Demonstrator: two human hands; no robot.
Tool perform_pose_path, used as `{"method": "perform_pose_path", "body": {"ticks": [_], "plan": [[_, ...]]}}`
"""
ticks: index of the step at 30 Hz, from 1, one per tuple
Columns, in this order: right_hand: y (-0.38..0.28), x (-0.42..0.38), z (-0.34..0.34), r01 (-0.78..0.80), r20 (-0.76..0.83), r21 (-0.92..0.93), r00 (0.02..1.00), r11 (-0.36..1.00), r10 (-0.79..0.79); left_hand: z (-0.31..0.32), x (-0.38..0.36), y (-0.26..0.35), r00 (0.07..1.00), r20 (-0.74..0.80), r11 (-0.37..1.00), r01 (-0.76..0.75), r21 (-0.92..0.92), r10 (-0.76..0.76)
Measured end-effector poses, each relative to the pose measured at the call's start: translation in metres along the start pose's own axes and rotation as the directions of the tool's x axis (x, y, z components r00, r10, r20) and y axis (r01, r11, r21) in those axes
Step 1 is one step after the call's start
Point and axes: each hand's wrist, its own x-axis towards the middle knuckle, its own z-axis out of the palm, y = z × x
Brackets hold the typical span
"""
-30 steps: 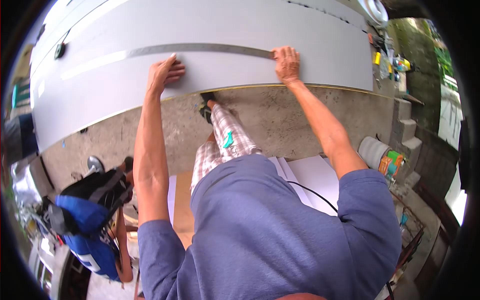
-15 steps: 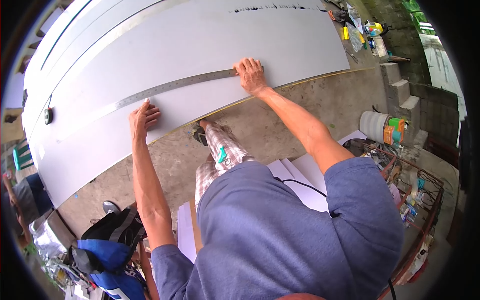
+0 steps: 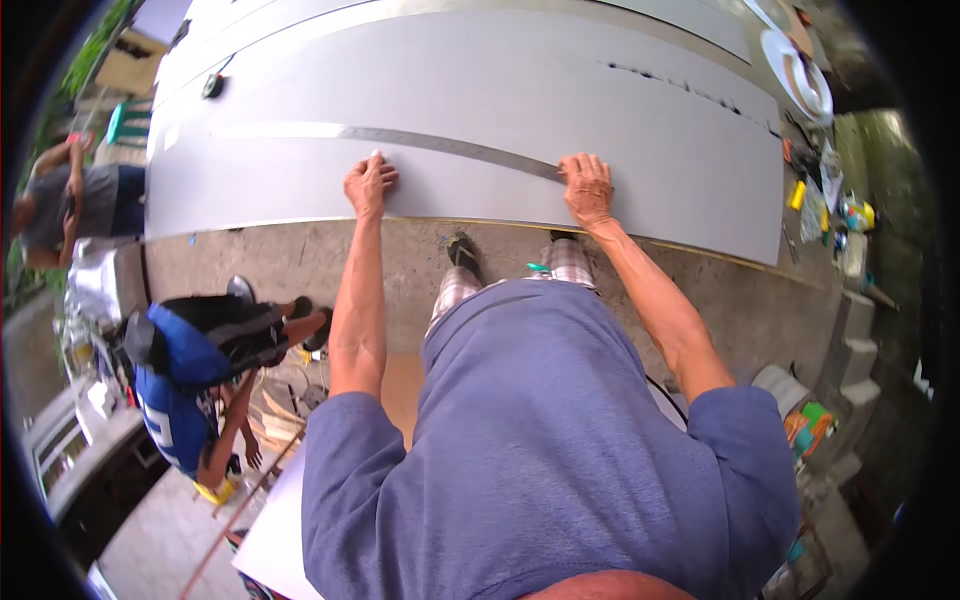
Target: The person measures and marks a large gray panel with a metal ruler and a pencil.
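A long steel ruler (image 3: 455,147) lies across a large pale grey sheet (image 3: 690,160), its left stretch bright with glare. At the ruler's right end, my right hand (image 3: 588,190) is closed over it, fingers bent across the metal. My left hand (image 3: 371,187) rests on the sheet just below the ruler's near edge, roughly mid-length. One of its digits points up toward the ruler, while the others are loosely bent and apart. I see nothing held in it. A tape measure (image 3: 213,86) sits on the sheet beyond the ruler's left end.
Black marks (image 3: 690,90) run along the sheet's far right. Tools, including a yellow-handled one (image 3: 797,195), lie past its right edge. A person in blue (image 3: 185,390) crouches at lower left; another person (image 3: 80,200) is beyond the left edge. Concrete steps (image 3: 858,350) stand at right.
My view has turned, so the ruler now slopes down to the right and more of the crouching person shows. My right hand stays on the ruler's end; my left stays beside its near edge.
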Motion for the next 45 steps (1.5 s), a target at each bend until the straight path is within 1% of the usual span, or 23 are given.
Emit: {"method": "perform_pose_path", "body": {"ticks": [1,3,6,9,10,12,14,16,19,21,22,24,26,28,29,31,34,36,38,40,42,44,45], "plan": [[0.005,0.001,-0.006,-0.010,0.081,0.110,0.997,0.994,0.001,0.002,-0.008,-0.007,0.996,-0.075,0.995,-0.046,-0.088,0.039],[0.025,-0.005,-0.014,0.033,0.151,0.208,0.986,0.978,-0.065,0.009,-0.028,-0.019,0.975,-0.208,0.981,-0.112,-0.156,0.079],[0.069,-0.024,-0.041,0.046,0.237,0.285,0.964,0.957,-0.117,0.036,-0.068,-0.025,0.918,-0.389,0.995,-0.096,-0.028,0.078],[0.127,-0.049,-0.072,0.013,0.327,0.298,0.938,0.954,-0.114,0.075,-0.114,-0.028,0.832,-0.477,0.951,-0.177,0.255,0.283],[0.148,-0.057,-0.084,0.012,0.352,0.288,0.929,0.958,-0.118,0.086,-0.129,-0.028,0.841,-0.464,0.934,-0.124,0.335,0.278],[0.188,-0.071,-0.106,0.022,0.395,0.279,0.909,0.960,-0.135,0.114,-0.162,-0.025,0.831,-0.413,0.837,-0.110,0.535,0.373],[0.230,-0.083,-0.125,0.040,0.439,0.259,0.885,0.965,-0.155,0.143,-0.191,-0.021,0.829,-0.323,0.766,-0.181,0.617,0.456],[0.267,-0.095,-0.143,0.049,0.479,0.226,0.864,0.973,-0.155,0.169,-0.220,-0.017,0.817,-0.158,0.645,-0.303,0.701,0.555],[0.310,-0.112,-0.168,0.047,0.496,0.171,0.859,0.984,-0.127,0.204,-0.253,-0.020,0.800,0.033,0.522,-0.422,0.741,0.599],[0.329,-0.119,-0.183,0.049,0.491,0.127,0.865,0.991,-0.105,0.219,-0.267,-0.026,0.835,0.118,0.501,-0.428,0.752,0.538],[0.332,-0.118,-0.189,0.040,0.484,0.142,0.869,0.989,-0.104,0.226,-0.273,-0.031,0.850,0.157,0.491,-0.430,0.758,0.503],[0.332,-0.125,-0.192,-0.001,0.475,0.174,0.876,0.985,-0.083,0.234,-0.278,-0.043,0.837,0.143,0.471,-0.428,0.771,0.528],[0.333,-0.126,-0.188,0.039,0.488,0.089,0.869,0.995,-0.078,0.243,-0.279,-0.052,0.832,0.144,0.471,-0.435,0.767,0.535],[0.346,-0.132,-0.174,0.006,0.488,0.085,0.872,0.996,-0.047,0.248,-0.279,-0.051,0.839,0.091,0.473,-0.389,0.791,0.537],[0.349,-0.130,-0.173,0.008,0.479,0.117,0.876,0.993,-0.063,0.251,-0.277,-0.058,0.842,0.072,0.443,-0.352,0.824,0.534],[0.356,-0.129,-0.173,0.031,0.447,0.128,0.891,0.991,-0.086,0.254,-0.274,-0.069,0.862,0.064,0.446,-0.322,0.835,0.502],[0.363,-0.124,-0.177,-0.023,0.426,0.175,0.903,0.984,-0.054,0.258,-0.277,-0.071,0.912,0.066,0.377,-0.232,0.897,0.404],[0.371,-0.118,-0.183,-0.045,0.412,0.188,0.910,0.981,-0.038,0.258,-0.274,-0.075,0.922,0.077,0.332,-0.213,0.919,0.379],[0.385,-0.120,-0.191,-0.068,0.422,0.185,0.906,0.980,-0.017,0.262,-0.284,-0.067,0.945,0.074,0.317,-0.179,0.931,0.317],[0.408,-0.119,-0.200,-0.085,0.443,0.157,0.897,0.984,0.007,0.288,-0.276,-0.057,0.953,0.058,0.327,-0.159,0.932,0.297],[0.436,-0.120,-0.204,-0.057,0.430,0.198,0.902,0.978,-0.035,0.303,-0.282,-0.060,0.962,0.057,0.328,-0.147,0.933,0.267],[0.450,-0.130,-0.221,-0.047,0.425,0.215,0.904,0.975,-0.050,0.319,-0.291,-0.059,0.962,0.037,0.357,-0.136,0.924,0.271],[0.461,-0.133,-0.225,-0.100,0.388,0.200,0.922,0.975,0.015,0.331,-0.289,-0.058,0.959,0.005,0.384,-0.119,0.916,0.284]]}}
